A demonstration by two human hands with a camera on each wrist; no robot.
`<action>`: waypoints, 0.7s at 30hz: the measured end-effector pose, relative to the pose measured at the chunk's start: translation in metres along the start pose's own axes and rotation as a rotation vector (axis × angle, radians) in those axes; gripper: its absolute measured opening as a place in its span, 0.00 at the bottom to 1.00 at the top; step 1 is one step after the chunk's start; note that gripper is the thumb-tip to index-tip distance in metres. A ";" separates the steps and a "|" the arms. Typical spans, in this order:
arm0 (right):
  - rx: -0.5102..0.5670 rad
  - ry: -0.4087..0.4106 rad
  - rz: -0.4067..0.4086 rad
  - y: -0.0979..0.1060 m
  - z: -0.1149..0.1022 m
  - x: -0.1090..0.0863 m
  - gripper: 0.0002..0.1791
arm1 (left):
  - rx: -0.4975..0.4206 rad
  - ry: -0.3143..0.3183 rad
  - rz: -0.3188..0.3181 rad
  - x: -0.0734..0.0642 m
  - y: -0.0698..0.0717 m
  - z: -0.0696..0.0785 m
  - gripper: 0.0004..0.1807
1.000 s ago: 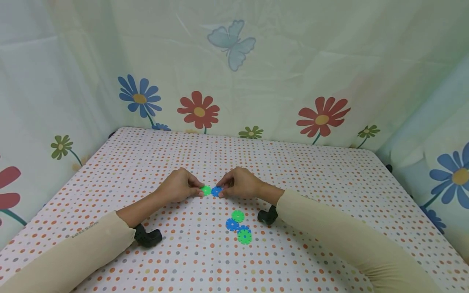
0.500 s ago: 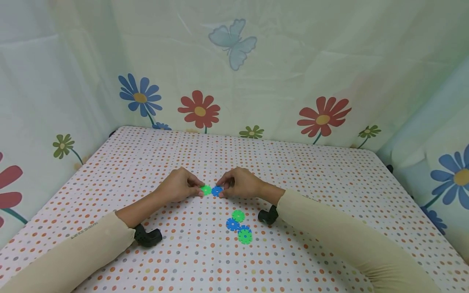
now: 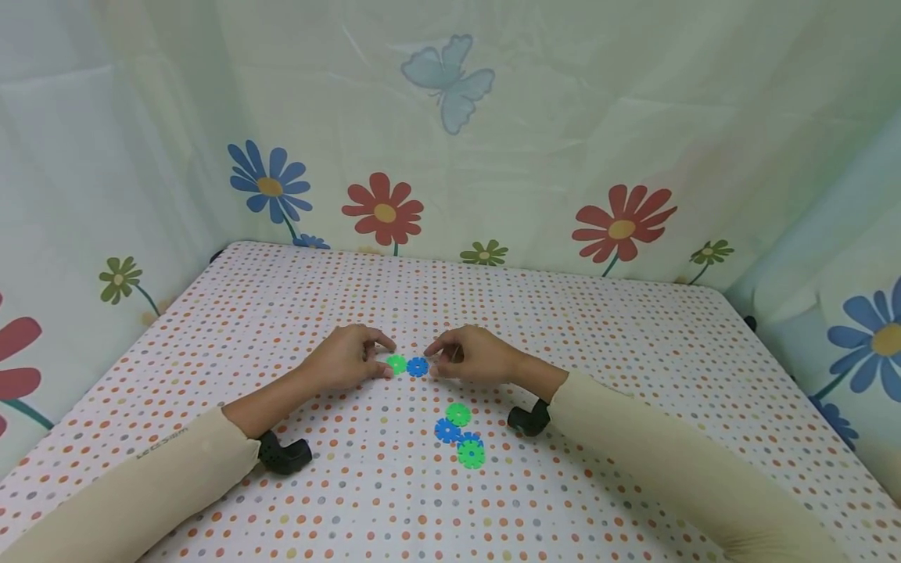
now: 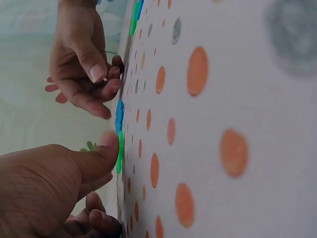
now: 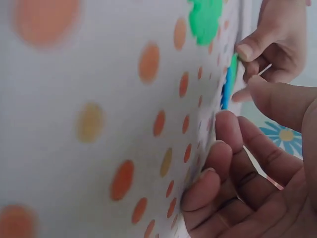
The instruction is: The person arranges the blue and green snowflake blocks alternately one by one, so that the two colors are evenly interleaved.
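Pair of notched discs, green disc (image 3: 399, 364) and blue disc (image 3: 418, 367), flat on dotted cloth (image 3: 338, 500) in the gap between both hands. Set edge to edge; cannot tell about interlocked notches or mere contact. Probably laid flat for full support from below.

At the green disc: loosely open left hand (image 3: 343, 358), with thumb tip against or just beside the rim and index finger apart from it. No pinch visible; judged a light steadying touch, likely against sliding.

At the far side of the blue disc: right hand (image 3: 480, 356), with thumb and index finger spread, just clear of the rim, gripping nothing. Suggests no need of holding there.

Nearer the body: upper green disc (image 3: 458, 414), side blue disc (image 3: 446, 430), and lower green disc (image 3: 471, 455) overlapping half-hidden blue disc (image 3: 467, 436). Apparently placed for easy reach, out of the way of both palms.
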State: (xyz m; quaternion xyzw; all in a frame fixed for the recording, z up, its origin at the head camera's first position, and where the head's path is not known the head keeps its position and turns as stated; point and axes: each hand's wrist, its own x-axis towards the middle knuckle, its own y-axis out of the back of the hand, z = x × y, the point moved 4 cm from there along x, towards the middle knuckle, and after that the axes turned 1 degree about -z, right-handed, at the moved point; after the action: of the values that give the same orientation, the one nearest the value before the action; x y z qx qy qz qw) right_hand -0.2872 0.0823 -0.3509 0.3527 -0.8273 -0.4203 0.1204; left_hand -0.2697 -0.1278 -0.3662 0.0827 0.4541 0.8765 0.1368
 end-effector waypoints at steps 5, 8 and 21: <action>0.048 0.024 -0.063 -0.001 -0.002 -0.021 0.14 | 0.039 -0.030 0.014 0.000 -0.002 0.004 0.20; 0.085 0.044 -0.097 -0.004 0.001 -0.034 0.13 | 0.009 -0.033 0.012 0.001 -0.006 0.008 0.20; 0.125 0.081 -0.055 -0.008 0.016 -0.054 0.14 | -0.026 -0.059 -0.009 0.005 -0.017 0.018 0.16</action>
State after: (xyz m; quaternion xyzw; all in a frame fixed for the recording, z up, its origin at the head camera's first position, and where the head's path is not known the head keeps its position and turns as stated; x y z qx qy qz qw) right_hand -0.2524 0.1257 -0.3612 0.3987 -0.8364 -0.3564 0.1198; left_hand -0.2672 -0.1028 -0.3701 0.1047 0.4390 0.8788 0.1550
